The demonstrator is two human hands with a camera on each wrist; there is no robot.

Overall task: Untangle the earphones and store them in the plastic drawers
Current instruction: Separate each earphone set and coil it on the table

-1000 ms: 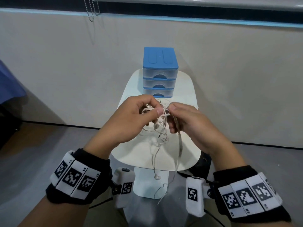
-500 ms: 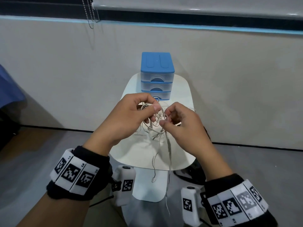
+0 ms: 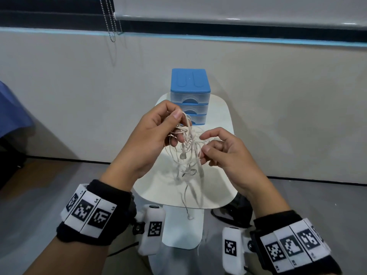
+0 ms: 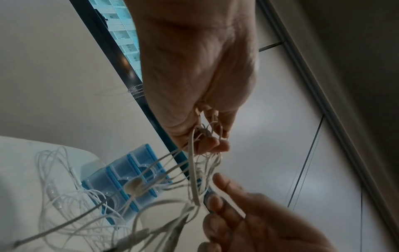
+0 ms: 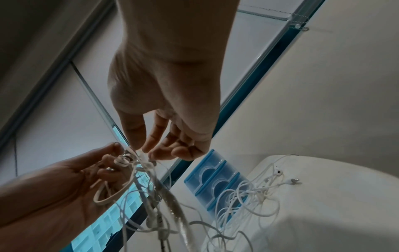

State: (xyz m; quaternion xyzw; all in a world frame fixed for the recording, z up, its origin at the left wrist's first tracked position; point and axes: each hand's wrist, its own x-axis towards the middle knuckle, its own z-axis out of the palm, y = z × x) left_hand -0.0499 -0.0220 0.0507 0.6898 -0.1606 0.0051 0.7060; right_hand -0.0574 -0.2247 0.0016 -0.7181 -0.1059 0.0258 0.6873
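Note:
A tangle of white earphones (image 3: 187, 144) hangs in the air between my hands, above the white table (image 3: 218, 181). My left hand (image 3: 178, 126) grips the top of the bundle between thumb and curled fingers. My right hand (image 3: 204, 143) is lower and to the right, and pinches thin strands at the bundle's side with thumb and forefinger (image 5: 149, 151). Loose cords and an earbud (image 3: 189, 216) dangle past the table's front edge. The plastic drawers (image 3: 189, 92), clear with a blue top, stand shut at the table's far end.
A second heap of white earphones (image 5: 259, 189) lies on the table in front of the drawers (image 5: 215, 180). A grey wall stands close behind the table. A beaded blind chain (image 3: 112, 26) hangs at upper left. Grey floor surrounds the small table.
My left hand has lifted the bundle higher. My right hand has drawn away to the right, so the cords now spread between the two hands.

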